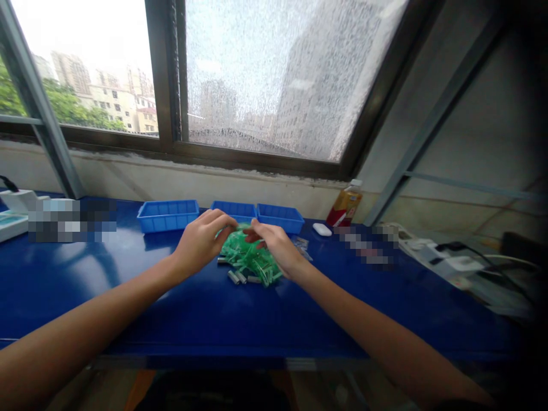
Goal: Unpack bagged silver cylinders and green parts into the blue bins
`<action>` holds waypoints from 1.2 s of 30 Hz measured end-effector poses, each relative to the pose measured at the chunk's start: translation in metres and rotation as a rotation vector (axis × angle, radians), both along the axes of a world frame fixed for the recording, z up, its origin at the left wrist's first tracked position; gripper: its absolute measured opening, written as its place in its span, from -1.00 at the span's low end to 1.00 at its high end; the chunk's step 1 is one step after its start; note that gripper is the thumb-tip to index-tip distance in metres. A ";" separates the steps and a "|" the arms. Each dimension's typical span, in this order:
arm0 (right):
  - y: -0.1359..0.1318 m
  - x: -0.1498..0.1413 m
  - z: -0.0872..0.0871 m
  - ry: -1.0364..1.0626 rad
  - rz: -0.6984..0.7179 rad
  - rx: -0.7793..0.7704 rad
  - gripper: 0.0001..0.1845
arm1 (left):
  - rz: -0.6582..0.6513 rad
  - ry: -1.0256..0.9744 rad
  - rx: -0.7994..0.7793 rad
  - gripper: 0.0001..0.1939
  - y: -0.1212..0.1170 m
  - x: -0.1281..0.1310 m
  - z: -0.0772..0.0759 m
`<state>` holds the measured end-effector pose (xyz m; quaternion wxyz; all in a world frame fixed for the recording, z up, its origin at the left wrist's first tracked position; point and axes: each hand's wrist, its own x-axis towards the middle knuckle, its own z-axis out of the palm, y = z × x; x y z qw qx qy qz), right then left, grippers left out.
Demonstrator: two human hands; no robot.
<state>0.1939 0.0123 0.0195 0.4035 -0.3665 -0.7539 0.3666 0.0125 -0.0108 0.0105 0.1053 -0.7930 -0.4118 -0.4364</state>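
Note:
Above a heap of clear green plastic pieces [261, 265], my left hand [205, 237] reaches in from the left with fingers curled and thumb and fingertips brought together. Facing it from the right, my right hand [276, 245] has its fingertips closed too, a short way from the left ones. Something thin and greenish shows between the two sets of fingertips, but it blends into the heap behind and I cannot make it out. Short silvery metal cylinders [233, 277] lie at the heap's near edge. Small clear or grey pieces [302, 246] lie beyond my right hand.
A blue bin [169, 217] stands at the back left; a middle bin [234, 211] and a right bin [280, 218] adjoin behind the heap. Right of them are a white rounded object [322, 229] and a drink bottle [345, 204]. Power strips and cables [460, 262] lie far right.

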 end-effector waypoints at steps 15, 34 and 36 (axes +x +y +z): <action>0.105 0.094 -0.008 -0.174 -0.760 0.475 -0.74 | 0.214 0.379 -0.403 -0.52 0.015 -0.021 -0.012; 0.120 0.091 -0.022 -0.480 -0.802 0.748 -0.79 | 0.507 0.373 -0.430 -0.41 0.064 -0.058 -0.012; 0.120 0.090 -0.021 -0.469 -0.819 0.744 -0.78 | 0.467 0.362 -0.420 -0.44 0.069 -0.058 -0.013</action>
